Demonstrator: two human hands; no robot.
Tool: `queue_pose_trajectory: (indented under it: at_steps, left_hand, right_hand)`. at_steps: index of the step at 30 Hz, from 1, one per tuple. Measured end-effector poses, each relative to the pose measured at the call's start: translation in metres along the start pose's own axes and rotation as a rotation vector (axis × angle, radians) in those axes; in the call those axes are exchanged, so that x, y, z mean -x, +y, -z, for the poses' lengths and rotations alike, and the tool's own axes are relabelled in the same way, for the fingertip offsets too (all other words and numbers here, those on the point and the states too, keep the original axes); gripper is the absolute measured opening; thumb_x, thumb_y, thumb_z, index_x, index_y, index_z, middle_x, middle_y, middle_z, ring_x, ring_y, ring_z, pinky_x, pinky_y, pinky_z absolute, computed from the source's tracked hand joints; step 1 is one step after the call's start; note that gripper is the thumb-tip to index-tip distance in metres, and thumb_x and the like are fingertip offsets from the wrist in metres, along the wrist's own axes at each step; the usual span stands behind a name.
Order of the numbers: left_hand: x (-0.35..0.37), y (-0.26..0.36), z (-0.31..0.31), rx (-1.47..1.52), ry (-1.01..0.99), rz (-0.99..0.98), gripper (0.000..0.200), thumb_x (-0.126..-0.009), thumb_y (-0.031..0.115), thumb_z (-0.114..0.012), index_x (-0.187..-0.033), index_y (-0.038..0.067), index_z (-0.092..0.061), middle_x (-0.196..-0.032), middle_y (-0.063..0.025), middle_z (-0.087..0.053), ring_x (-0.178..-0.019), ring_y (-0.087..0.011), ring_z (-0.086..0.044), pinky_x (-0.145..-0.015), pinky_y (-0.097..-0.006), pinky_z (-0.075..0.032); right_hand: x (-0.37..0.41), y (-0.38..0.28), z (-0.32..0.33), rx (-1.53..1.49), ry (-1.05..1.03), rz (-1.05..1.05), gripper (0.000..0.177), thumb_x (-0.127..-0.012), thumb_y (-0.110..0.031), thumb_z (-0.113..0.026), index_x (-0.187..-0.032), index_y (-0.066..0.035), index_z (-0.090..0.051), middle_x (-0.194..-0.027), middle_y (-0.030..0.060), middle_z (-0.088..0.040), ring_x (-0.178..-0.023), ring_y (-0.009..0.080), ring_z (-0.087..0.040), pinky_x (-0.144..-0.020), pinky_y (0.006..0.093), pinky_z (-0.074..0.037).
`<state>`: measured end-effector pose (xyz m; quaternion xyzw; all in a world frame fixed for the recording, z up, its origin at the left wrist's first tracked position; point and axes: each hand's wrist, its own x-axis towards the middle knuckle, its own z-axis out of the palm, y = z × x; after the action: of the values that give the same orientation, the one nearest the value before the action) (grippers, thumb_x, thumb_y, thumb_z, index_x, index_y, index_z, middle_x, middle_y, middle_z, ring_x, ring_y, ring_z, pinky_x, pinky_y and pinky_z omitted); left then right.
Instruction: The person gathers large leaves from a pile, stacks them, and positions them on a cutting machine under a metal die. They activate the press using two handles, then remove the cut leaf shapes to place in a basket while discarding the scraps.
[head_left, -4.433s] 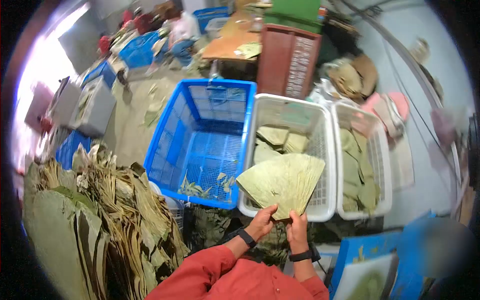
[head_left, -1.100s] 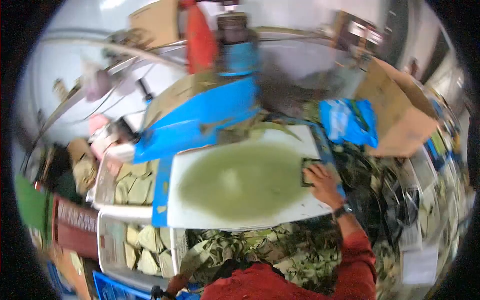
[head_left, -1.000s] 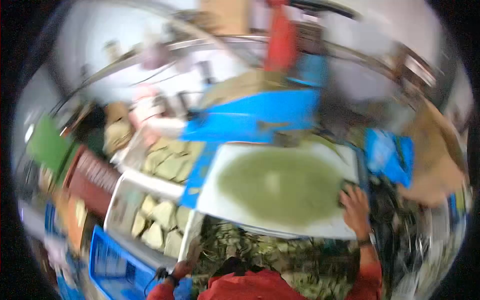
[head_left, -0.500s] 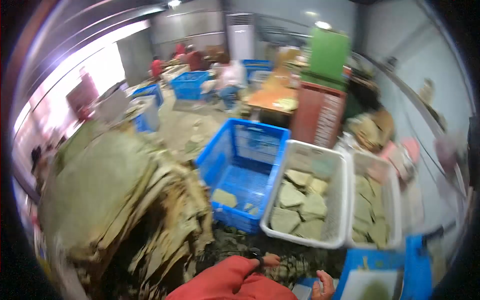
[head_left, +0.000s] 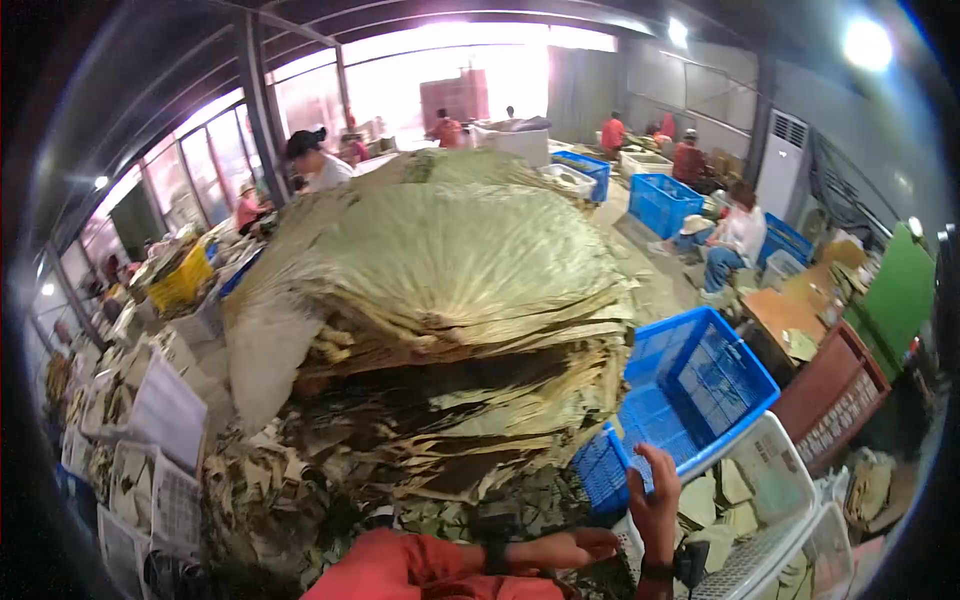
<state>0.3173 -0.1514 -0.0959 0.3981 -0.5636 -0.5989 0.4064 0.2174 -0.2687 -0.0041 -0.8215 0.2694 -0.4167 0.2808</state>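
Note:
My right hand (head_left: 655,492) is raised in front of the blue crate (head_left: 660,405), fingers apart and curved, with nothing in it. To its left, my left hand (head_left: 594,546) reaches out low from a red sleeve, fingers stretched out and blurred, with no object visible in it. A tall stack of large dried lotus leaves (head_left: 470,250) rises in front of me, green on top and brown along the folded edges. Beside my right hand stands a white crate (head_left: 792,455) with cut leaf pieces (head_left: 735,482) inside.
Leaf scraps (head_left: 265,490) cover the floor around my legs. White crates (head_left: 175,490) and a yellow crate (head_left: 183,281) stand at left. A seated person (head_left: 738,238) is near an orange table (head_left: 775,312); a red board (head_left: 845,395) leans at right. Other people sit farther back.
The view has swung left, bringing the leaf stack to the middle and the crates to the right. My right hand has risen with its fingers spread.

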Motion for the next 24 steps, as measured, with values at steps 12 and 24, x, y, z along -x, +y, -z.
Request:
queue_pose_trajectory:
  at_steps: [12, 24]
  left_hand:
    - [0.151, 0.18, 0.081, 0.357, 0.955, -0.481, 0.03, -0.092, 0.02, -0.047, -0.111, -0.002, -0.051, -0.104, -0.0094, -0.056, -0.096, -0.0175, -0.055, -0.088, -0.0333, -0.044]
    - [0.449, 0.171, 0.285, -0.421, 2.052, -0.312, 0.06, -0.089, 0.035, -0.054, -0.134, 0.0, -0.032, -0.132, -0.0103, -0.043, -0.124, -0.0209, -0.038, -0.1, -0.0291, -0.031]
  right_hand:
    - [-0.161, -0.121, -0.099, 0.327, -0.25, 0.658, 0.08, -0.064, -0.027, -0.074, -0.132, -0.008, -0.036, -0.138, 0.0142, -0.033, -0.132, 0.0362, -0.023, -0.106, 0.0481, -0.018]
    - [-0.181, -0.12, -0.126, 0.41, -0.306, 0.785, 0.068, -0.069, -0.034, -0.072, -0.122, -0.003, -0.042, -0.126, 0.0169, -0.044, -0.122, 0.0393, -0.035, -0.101, 0.051, -0.024]
